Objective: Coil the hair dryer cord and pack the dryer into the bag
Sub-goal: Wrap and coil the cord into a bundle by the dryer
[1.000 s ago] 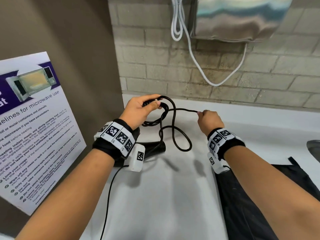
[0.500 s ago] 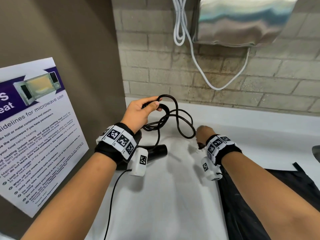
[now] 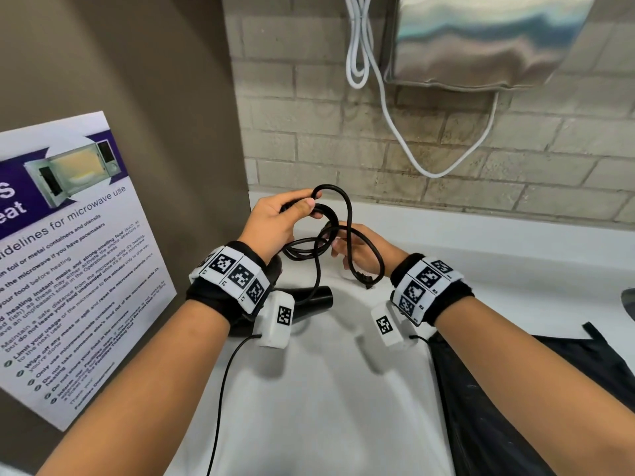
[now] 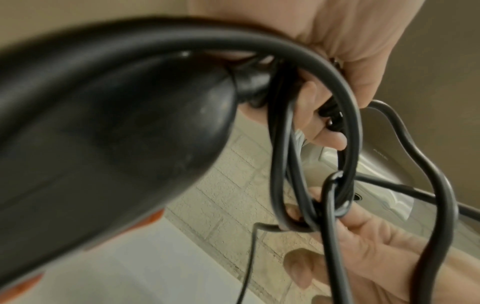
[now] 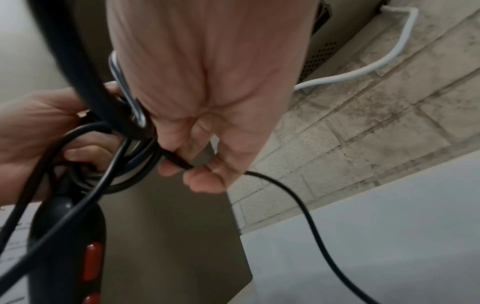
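black rubbery hair dryer cord (image 3: pixel 347 231): springy, light; left hand (image 3: pixel 271 225) clamps gathered loops, right hand (image 3: pixel 364 250) pinches the strand (take hold near the loops). black fabric bag (image 3: pixel 515 407), counter's near right edge.

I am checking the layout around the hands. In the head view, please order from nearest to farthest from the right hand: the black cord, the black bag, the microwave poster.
From the right hand:
1. Black cord: pinched in its fingers, between both hands.
2. Black bag: on the counter, under the right forearm.
3. Microwave poster: on the far left wall, beyond the left hand.
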A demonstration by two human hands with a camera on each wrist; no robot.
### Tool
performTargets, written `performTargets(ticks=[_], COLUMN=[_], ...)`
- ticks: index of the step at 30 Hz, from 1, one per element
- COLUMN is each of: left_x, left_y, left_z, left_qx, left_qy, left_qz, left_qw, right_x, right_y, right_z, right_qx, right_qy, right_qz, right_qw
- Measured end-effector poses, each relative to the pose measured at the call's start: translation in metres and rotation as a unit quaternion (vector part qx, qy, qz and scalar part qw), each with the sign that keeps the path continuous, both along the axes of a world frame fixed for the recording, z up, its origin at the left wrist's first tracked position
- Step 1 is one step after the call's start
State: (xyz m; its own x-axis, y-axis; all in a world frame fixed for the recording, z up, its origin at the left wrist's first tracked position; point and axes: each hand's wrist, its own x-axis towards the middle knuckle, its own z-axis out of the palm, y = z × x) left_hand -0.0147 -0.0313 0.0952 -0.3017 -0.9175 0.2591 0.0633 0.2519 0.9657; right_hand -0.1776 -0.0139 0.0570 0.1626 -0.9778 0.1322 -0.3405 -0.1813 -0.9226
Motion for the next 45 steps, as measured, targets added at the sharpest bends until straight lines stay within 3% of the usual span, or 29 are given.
performTargets(ticks=[3, 6, 9, 13, 17, 20, 23, 25, 29, 32, 36, 39, 42, 43, 45], left_x=[0.001, 0.002, 0.005, 0.004, 0.001, 0.002, 0.002, 0.001, 0.002, 0.002, -0.002, -0.005, -0.006, -0.005, -0.005], left_y=[-0.002, -0.003, -0.003, -0.002, -0.001, -0.001, -0.001, -0.001, -0.003, -0.005, -0.009, -0.012, -0.013, -0.013, -0.014], left_z=[0.0, -0.001, 0.001, -0.001, -0.002, -0.002, -0.002, -0.004, -0.003, -0.003, -0.005, -0.006, -0.007, -0.007, -0.008], left_qx=[0.002, 0.017, 0.022, 0.03, 0.036, 0.042, 0.038, 0.037, 0.035, 0.031, 0.03, 0.034, 0.029, 0.028, 0.027], left_qy=[-0.001, -0.007, -0.003, -0.009, -0.005, 0.007, 0.009, 0.008, 0.008, 0.013, 0.027, 0.031, 0.028, 0.028, 0.029], left_qz=[0.003, 0.0, 0.008, 0.001, -0.003, 0.003, 0.007, 0.005, 0.005, 0.012, 0.031, 0.045, 0.048, 0.049, 0.05], left_qw=[1.0, 1.0, 1.0, 1.0, 0.999, 0.999, 0.999, 0.999, 0.999, 0.999, 0.999, 0.998, 0.998, 0.998, 0.998], right_x=[-0.005, -0.013, -0.035, -0.068, -0.079, -0.082, -0.078, -0.073, -0.047, -0.029, -0.016, -0.012, -0.001, 0.002, 0.007], right_y=[-0.007, -0.015, -0.027, -0.04, -0.041, -0.041, -0.039, -0.036, -0.026, -0.016, 0.006, 0.013, 0.015, 0.016, 0.019], right_z=[0.003, 0.0, -0.012, -0.031, -0.051, -0.067, -0.078, -0.081, -0.061, -0.047, -0.036, -0.034, -0.023, -0.021, -0.021], right_qx=[-0.054, -0.088, -0.104, -0.014, 0.097, 0.124, 0.157, 0.131, -0.085, -0.164, -0.076, 0.046, 0.13, 0.129, 0.074], right_qy=[0.067, 0.08, 0.106, 0.121, 0.13, 0.168, 0.137, 0.14, 0.082, 0.011, -0.141, -0.176, -0.269, -0.282, -0.216], right_qz=[-0.012, -0.048, -0.168, -0.337, -0.367, -0.366, -0.354, -0.328, -0.218, -0.145, -0.082, 0.0, 0.065, 0.074, 0.067], right_qw=[0.996, 0.992, 0.975, 0.934, 0.916, 0.907, 0.912, 0.925, 0.969, 0.976, 0.984, 0.983, 0.952, 0.948, 0.971])
